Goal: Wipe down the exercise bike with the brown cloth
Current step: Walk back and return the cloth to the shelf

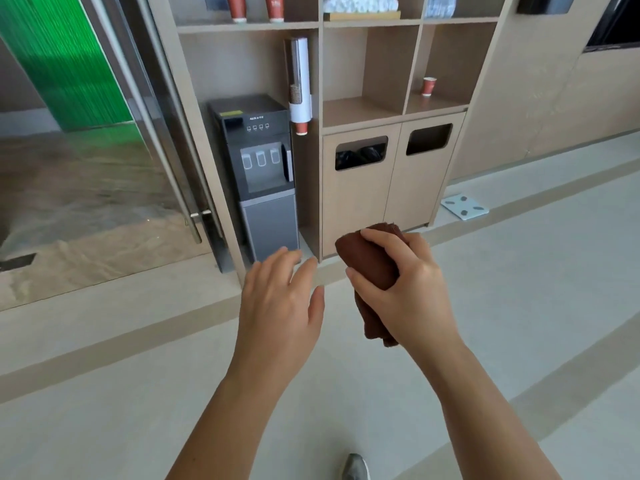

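Note:
My right hand (405, 289) grips a bunched brown cloth (370, 261) in front of me, fingers and thumb curled round it; one end of the cloth pokes out above the hand and the other hangs below it. To its left, my left hand (280, 299) is held out flat with straight fingers, palm down, holding nothing and a small gap away from the cloth. No exercise bike appears in the head view.
A wooden shelf unit (320, 81) stands ahead with a black water dispenser (259, 174), a cup dispenser (300, 84) and two bin doors (391, 174). A glass door (86, 150) is at left. A bathroom scale (464, 207) lies on the floor at right. My shoe (355, 467) shows below.

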